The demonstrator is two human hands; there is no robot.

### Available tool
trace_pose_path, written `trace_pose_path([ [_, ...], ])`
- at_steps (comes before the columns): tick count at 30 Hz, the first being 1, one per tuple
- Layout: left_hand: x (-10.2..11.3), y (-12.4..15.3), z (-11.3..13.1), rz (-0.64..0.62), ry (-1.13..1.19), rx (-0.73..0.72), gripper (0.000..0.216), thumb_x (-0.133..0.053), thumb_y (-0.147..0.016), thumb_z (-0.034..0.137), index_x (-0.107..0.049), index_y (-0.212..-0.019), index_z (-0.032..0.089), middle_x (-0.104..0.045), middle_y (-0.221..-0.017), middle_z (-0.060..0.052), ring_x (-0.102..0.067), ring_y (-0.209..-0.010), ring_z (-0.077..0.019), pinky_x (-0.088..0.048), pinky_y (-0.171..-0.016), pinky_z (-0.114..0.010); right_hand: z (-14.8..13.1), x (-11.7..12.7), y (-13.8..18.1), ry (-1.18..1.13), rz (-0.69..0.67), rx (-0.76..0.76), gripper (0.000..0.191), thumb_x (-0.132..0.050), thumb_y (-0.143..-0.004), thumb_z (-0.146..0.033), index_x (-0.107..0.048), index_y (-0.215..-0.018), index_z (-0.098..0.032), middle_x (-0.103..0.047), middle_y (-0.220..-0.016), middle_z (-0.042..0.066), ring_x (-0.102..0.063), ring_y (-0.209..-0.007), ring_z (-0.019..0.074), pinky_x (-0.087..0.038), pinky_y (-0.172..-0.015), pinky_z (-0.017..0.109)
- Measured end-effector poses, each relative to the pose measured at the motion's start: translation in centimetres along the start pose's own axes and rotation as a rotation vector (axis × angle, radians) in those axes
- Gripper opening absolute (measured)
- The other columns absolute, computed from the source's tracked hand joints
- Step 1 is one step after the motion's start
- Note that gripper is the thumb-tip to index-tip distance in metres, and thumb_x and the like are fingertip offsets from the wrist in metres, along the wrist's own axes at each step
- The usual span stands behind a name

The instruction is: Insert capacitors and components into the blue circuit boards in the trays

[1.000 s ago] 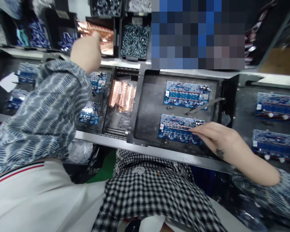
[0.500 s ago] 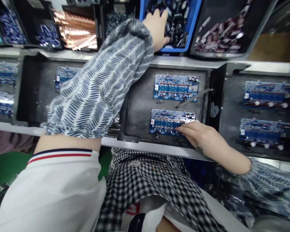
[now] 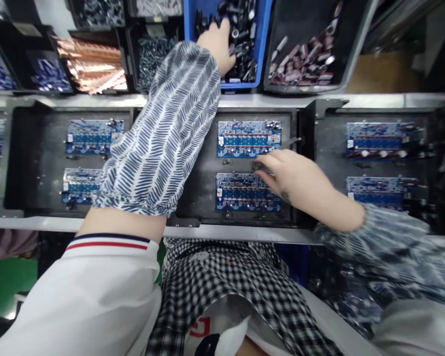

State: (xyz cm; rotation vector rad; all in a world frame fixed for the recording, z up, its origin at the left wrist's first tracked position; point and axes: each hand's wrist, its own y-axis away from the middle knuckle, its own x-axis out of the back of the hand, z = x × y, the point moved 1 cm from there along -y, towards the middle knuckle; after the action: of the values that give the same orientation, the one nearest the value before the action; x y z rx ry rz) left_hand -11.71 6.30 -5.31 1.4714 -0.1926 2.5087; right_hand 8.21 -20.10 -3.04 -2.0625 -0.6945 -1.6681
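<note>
My left hand [image 3: 218,47] reaches into the blue bin [image 3: 262,59] at the top, fingers apart among black cylindrical capacitors [image 3: 246,47]; its fingertips are partly hidden. My right hand [image 3: 289,175] is closed, thumb and fingers together around something dark, by the near end of a thin metal strip [image 3: 293,141]. The hand covers much of that strip. Above it lies one blue circuit board [image 3: 241,140], and a second blue circuit board [image 3: 241,193] lies below, both flat in a black tray [image 3: 202,198].
To the right, another tray holds boards [image 3: 378,141] with tall parts on them. A black bin [image 3: 282,20] of brownish capacitors stands beside the blue one. Left of it are bins of small dark pins [image 3: 154,54] and copper strips [image 3: 92,64]. A metal rail [image 3: 244,232] edges the front.
My right hand has moved up from the lower board to the metal strip's near end. My left hand has gone further into the blue bin. The view has shifted right.
</note>
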Motion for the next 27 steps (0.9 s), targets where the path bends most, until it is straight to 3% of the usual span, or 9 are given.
trace_pose_path([
  [4,0.3,0.2,0.0,0.046,-0.006,-0.013,0.045,-0.057,-0.103,0.016,-0.045,-0.144,0.000,-0.057,-0.139,-0.022,-0.049,-0.114,-0.0224,-0.031,-0.116,-0.045,0.2,-0.2,-1.0,-0.106,-0.014,0.028,0.022,-0.049,-0.100,-0.018,-0.070,-0.095,-0.017,-0.070,-0.091,0.011,-0.063,-0.086,0.0250,-0.051,-0.081,0.036],
  [7,1.2,0.4,0.1,0.072,-0.002,-0.052,0.040,-0.053,-0.104,0.015,-0.047,-0.142,0.003,-0.062,-0.135,-0.019,-0.051,-0.111,-0.0213,-0.033,-0.112,-0.039,0.5,0.8,1.7,-0.145,0.047,0.022,0.018,-0.051,-0.099,-0.018,-0.069,-0.096,-0.018,-0.071,-0.089,0.009,-0.063,-0.085,0.0237,-0.051,-0.077,0.034],
  [11,2.3,0.4,0.1,0.092,0.014,-0.075,0.040,-0.048,-0.106,0.015,-0.045,-0.144,0.002,-0.062,-0.136,-0.021,-0.054,-0.112,-0.0232,-0.034,-0.108,-0.039,0.5,1.2,6.5,0.051,0.026,-0.062,0.021,-0.050,-0.100,-0.017,-0.069,-0.091,-0.017,-0.071,-0.081,0.009,-0.060,-0.076,0.0250,-0.049,-0.072,0.038],
  [13,2.7,0.1,0.2,0.096,0.029,-0.080,0.040,-0.048,-0.106,0.014,-0.045,-0.144,0.001,-0.062,-0.135,-0.022,-0.054,-0.111,-0.0244,-0.034,-0.108,-0.041,0.1,1.1,7.7,0.151,0.029,-0.106,0.022,-0.050,-0.101,-0.020,-0.071,-0.098,-0.015,-0.074,-0.089,0.012,-0.062,-0.079,0.0270,-0.049,-0.072,0.040],
  [16,3.4,-0.3,0.4,0.097,0.075,-0.092,0.042,-0.049,-0.104,0.013,-0.046,-0.144,0.002,-0.062,-0.133,-0.021,-0.053,-0.111,-0.0244,-0.031,-0.110,-0.041,-0.6,1.6,8.0,0.183,0.167,-0.139,0.022,-0.054,-0.103,-0.024,-0.069,-0.117,-0.015,-0.074,-0.109,0.015,-0.066,-0.090,0.0286,-0.054,-0.078,0.042],
  [19,4.2,0.5,1.4,0.084,0.189,-0.102,0.033,-0.050,-0.104,0.015,-0.054,-0.136,0.006,-0.061,-0.127,-0.015,-0.050,-0.107,-0.0199,-0.030,-0.110,-0.035,-1.0,3.0,7.2,0.100,0.339,-0.085,0.023,-0.060,-0.100,-0.020,-0.066,-0.122,-0.018,-0.073,-0.112,0.013,-0.069,-0.095,0.0270,-0.058,-0.083,0.041],
  [21,4.5,2.5,2.5,0.017,0.308,-0.097,0.026,-0.047,-0.106,0.018,-0.059,-0.127,0.009,-0.061,-0.111,-0.009,-0.050,-0.095,-0.0157,-0.039,-0.099,-0.029,-0.9,4.0,6.3,0.013,0.394,-0.033,0.028,-0.062,-0.098,-0.017,-0.065,-0.126,-0.020,-0.073,-0.114,0.011,-0.071,-0.099,0.0263,-0.059,-0.085,0.040],
  [23,4.4,5.9,3.9,-0.133,0.436,-0.096,0.027,-0.041,-0.109,0.023,-0.060,-0.124,0.012,-0.056,-0.093,-0.004,-0.048,-0.077,-0.0123,-0.044,-0.078,-0.025,-0.7,5.0,5.2,-0.079,0.414,-0.041,0.035,-0.062,-0.098,-0.017,-0.063,-0.132,-0.023,-0.073,-0.117,0.010,-0.071,-0.103,0.0266,-0.060,-0.087,0.041],
  [27,4.1,14.4,6.5,-0.618,0.946,0.033,0.027,-0.046,-0.109,0.033,-0.065,-0.112,0.015,-0.046,-0.078,-0.001,-0.038,-0.056,-0.0071,-0.027,-0.053,-0.020,0.0,6.0,2.1,-0.289,0.392,-0.176,0.046,-0.061,-0.100,-0.030,-0.056,-0.145,-0.026,-0.068,-0.132,0.012,-0.070,-0.108,0.0280,-0.062,-0.084,0.043],
])
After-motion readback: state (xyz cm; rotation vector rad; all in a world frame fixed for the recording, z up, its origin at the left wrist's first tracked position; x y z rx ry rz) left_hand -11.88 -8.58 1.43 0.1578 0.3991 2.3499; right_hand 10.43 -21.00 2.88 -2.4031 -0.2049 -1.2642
